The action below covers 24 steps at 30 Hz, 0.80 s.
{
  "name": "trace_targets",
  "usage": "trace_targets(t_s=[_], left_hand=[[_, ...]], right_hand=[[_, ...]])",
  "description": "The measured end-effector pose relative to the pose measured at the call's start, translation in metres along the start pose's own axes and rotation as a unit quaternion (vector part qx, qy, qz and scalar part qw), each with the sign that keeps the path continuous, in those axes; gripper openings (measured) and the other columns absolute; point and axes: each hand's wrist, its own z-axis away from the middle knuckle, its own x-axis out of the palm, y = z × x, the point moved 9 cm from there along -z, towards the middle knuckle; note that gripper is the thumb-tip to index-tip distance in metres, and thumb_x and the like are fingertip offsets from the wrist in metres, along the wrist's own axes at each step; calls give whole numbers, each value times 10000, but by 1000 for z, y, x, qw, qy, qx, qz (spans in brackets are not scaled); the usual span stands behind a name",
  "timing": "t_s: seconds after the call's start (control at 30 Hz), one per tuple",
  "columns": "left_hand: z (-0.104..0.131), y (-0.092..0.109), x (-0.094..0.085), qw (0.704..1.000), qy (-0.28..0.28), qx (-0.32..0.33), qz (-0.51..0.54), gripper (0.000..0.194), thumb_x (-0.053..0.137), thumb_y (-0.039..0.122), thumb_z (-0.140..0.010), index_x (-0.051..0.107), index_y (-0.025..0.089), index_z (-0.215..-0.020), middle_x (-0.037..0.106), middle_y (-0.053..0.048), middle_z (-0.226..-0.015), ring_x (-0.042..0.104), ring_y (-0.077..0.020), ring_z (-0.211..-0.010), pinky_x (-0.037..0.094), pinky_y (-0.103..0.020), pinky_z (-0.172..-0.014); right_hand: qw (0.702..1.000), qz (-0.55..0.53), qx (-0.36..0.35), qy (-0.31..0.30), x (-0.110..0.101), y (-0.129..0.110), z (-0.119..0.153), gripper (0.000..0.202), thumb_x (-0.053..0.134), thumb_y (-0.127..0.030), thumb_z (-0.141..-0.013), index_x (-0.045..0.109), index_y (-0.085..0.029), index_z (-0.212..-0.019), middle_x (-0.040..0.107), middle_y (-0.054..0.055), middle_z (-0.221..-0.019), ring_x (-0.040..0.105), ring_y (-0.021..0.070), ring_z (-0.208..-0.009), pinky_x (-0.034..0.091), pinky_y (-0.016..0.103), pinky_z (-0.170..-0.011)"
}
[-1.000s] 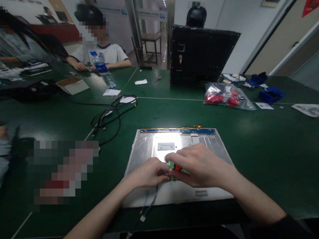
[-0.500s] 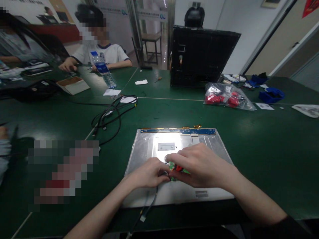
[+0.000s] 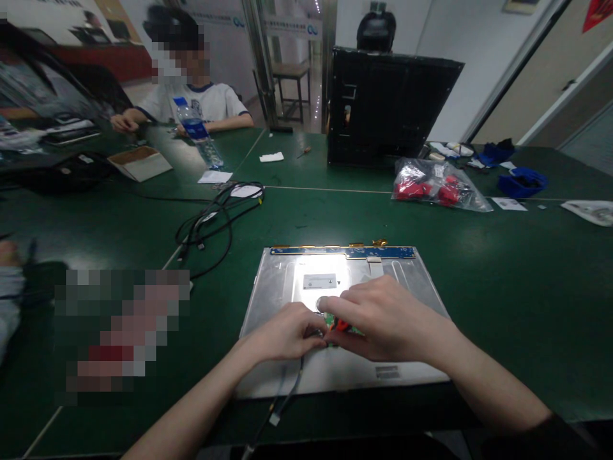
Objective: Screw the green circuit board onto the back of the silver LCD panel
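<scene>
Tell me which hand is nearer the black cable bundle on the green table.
Left. The left hand lies on the metal panel's side facing the cable bundle; the right hand sits farther right.

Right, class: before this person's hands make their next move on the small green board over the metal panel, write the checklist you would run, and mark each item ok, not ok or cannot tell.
1. Metal panel lies flat on the green table: ok.
2. Left hand and right hand both on the small green board: ok.
3. Board's connectors seated: cannot tell, fingers cover them.
4. Cable running off the near edge free of snags: cannot tell.
5. Loose black cables lie apart from the panel: ok.
6. Bag of red parts sits apart from both hands: ok.
</scene>
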Motion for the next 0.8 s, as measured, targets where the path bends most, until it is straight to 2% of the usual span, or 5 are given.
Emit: trace_targets(t_s=[0.23,0.33,0.5,0.8], left_hand=[[-1,4,-4,1000,20,17,-16,219,601,238,-847,676,145,-664,502,29,-526,430,-107,-497,286,-217,-497],[0,3,-3,1000,18,15,-6,216,596,241,-856,693,149,-686,558,18,-555,469,-114,-513,313,-216,-511],[0,4,-2,1000,1,9,18,155,589,154,-821,740,173,-795,656,-1,-658,559,-139,-600,377,-226,-591],[0,3,-3,1000,-2,2,7,150,594,155,-815,740,160,-780,579,17,-571,486,-126,-547,330,-219,-544]], right_hand=[[1000,0,6,-1,2,2,1,273,455,-438,-960,536,-189,-1040,662,9,-762,581,148,-636,206,294,-529],[1000,-2,5,1,-1,2,1,251,480,-428,-939,532,-189,-999,653,13,-779,562,149,-638,204,296,-527],[999,-27,-17,2,-6,-4,3,151,498,-303,-891,512,-192,-992,636,12,-825,528,141,-644,210,296,-521],[1000,-7,-8,12,-2,-2,1,167,450,-342,-942,525,-193,-961,635,-2,-761,513,129,-598,182,297,-513]])
